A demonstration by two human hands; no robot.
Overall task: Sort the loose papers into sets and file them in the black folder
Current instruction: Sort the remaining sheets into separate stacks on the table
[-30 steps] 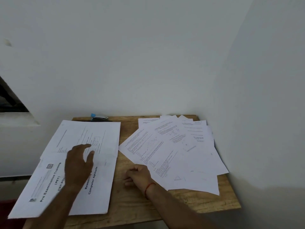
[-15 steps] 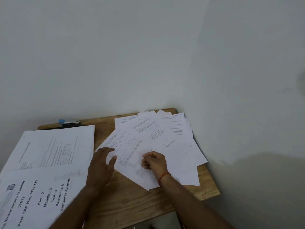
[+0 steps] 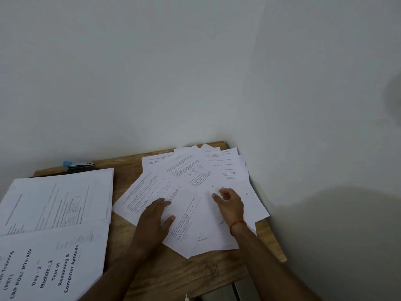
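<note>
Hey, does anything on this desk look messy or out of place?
Yes: the loose papers on the right of the wooden table lie fanned and overlapping at clashing angles. Nothing looks torn or spilled.

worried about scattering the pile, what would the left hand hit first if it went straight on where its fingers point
The left hand rests on the fanned white printed sheets, fingers pointing away and slightly right. Going straight on, it would first meet more of those overlapping sheets, then probably the white wall.
</note>
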